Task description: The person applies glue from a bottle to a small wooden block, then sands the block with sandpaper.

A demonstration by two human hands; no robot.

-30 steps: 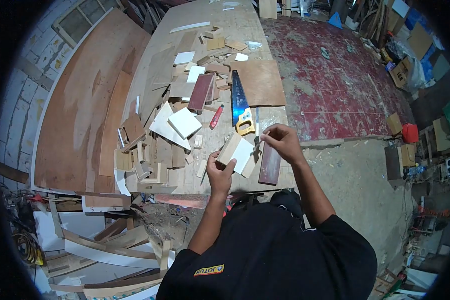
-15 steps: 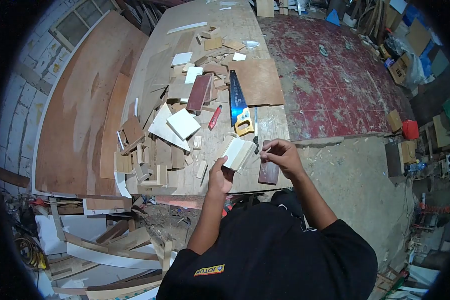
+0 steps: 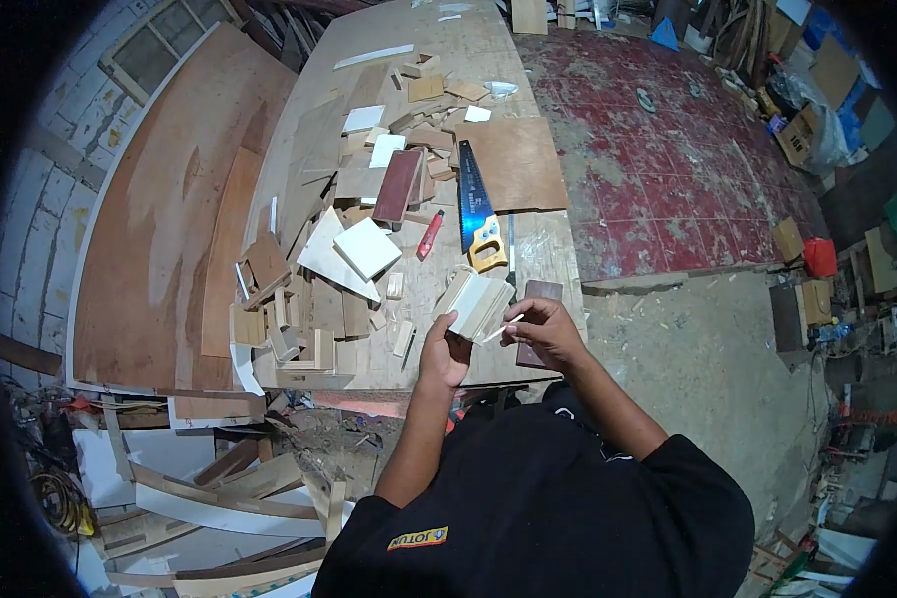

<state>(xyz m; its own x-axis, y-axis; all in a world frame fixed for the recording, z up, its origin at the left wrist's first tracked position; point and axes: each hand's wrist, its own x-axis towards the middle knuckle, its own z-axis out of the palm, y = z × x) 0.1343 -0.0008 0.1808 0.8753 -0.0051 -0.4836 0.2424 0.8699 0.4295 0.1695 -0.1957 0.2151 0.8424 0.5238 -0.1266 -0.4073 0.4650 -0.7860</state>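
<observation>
My left hand (image 3: 446,357) grips a small pale wooden piece (image 3: 473,299) with a white face, near the table's front edge. In my right hand (image 3: 548,334), thumb and fingers pinch a thin light stick (image 3: 501,327), its tip at the right side of the wooden piece. Partly behind my right hand lies a dark reddish-brown block (image 3: 533,356). Beyond the held piece are a handsaw (image 3: 483,224) with a yellow handle and a red cutter (image 3: 430,235). A dark narrow tool (image 3: 511,249) lies right of the saw.
Wood offcuts (image 3: 429,140), a white square block (image 3: 366,249) and small wooden frames (image 3: 284,319) cover the table's left part. A plywood sheet (image 3: 518,164) lies behind the saw. A large brown board (image 3: 159,229) stands at the left.
My right hand has moved left and slightly down, bringing the thin stick against or close to the held wooden piece. My left hand has barely moved.
</observation>
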